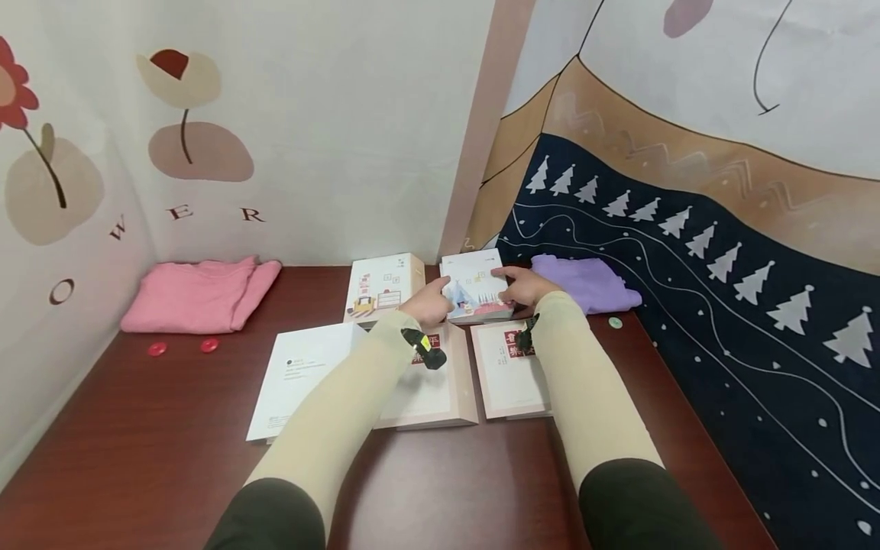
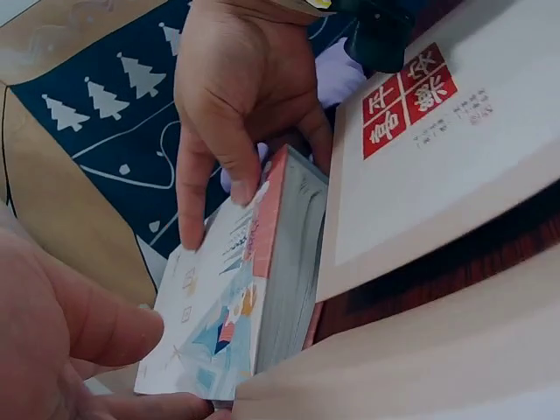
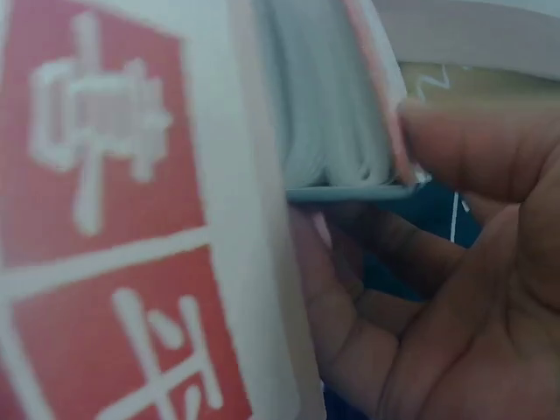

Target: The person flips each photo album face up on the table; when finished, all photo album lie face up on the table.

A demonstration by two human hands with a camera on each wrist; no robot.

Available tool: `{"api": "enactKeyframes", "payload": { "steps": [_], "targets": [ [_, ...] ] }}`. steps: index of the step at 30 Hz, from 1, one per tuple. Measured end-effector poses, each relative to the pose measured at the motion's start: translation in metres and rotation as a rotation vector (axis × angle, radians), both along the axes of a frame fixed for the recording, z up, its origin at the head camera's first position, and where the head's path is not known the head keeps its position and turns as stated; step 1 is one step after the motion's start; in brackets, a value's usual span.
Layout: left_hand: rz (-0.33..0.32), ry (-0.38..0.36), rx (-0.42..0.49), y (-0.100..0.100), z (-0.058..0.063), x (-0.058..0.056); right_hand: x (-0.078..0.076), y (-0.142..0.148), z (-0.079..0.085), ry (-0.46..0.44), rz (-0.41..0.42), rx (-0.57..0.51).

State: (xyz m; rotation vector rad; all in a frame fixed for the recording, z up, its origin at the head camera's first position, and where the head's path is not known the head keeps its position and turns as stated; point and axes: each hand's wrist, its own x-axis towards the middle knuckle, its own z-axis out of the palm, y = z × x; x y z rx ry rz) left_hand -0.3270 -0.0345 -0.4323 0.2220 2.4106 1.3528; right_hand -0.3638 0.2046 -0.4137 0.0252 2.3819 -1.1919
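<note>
A thick white book (image 1: 474, 276) with a blue and pink illustrated cover lies at the back of the table, between my two hands. At its left edge is my left hand (image 1: 428, 302), its fingers beside the book and its thumb raised clear of the cover in the left wrist view. My right hand (image 1: 528, 286) rests on the right side, thumb and index finger on the cover (image 2: 232, 254) and the other fingers along the side. The right wrist view shows the page edges (image 3: 328, 105) close up, with fingers bent against the book's side.
Another illustrated book (image 1: 381, 279) lies to the left. In front are two books with red seals, one left (image 1: 429, 382) and one right (image 1: 509, 382), plus a plain white book (image 1: 296, 374). Folded pink cloth (image 1: 195, 298), purple cloth (image 1: 584, 283), red buttons (image 1: 157, 349) and a green button (image 1: 615, 323) lie around.
</note>
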Motion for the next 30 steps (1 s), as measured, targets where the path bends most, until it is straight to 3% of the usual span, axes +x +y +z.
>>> {"api": "enactKeyframes", "payload": {
  "steps": [4,10,22,27,30],
  "targets": [
    [0.08,-0.042,0.05,0.002,-0.005,-0.009,-0.001,0.005,-0.003,-0.046,-0.089,-0.053],
    [0.162,-0.066,0.072,0.003,-0.008,-0.016,-0.002,0.006,-0.003,-0.056,-0.13,-0.085],
    [0.179,-0.092,0.063,0.011,-0.007,-0.018,-0.003,0.012,-0.005,-0.06,-0.141,-0.062],
    [0.232,-0.095,0.255,0.017,-0.006,-0.017,-0.007,0.015,-0.007,-0.048,-0.163,-0.036],
    [0.231,-0.072,0.342,0.021,-0.004,-0.014,-0.008,0.016,-0.007,-0.043,-0.16,-0.008]
  ]
}}
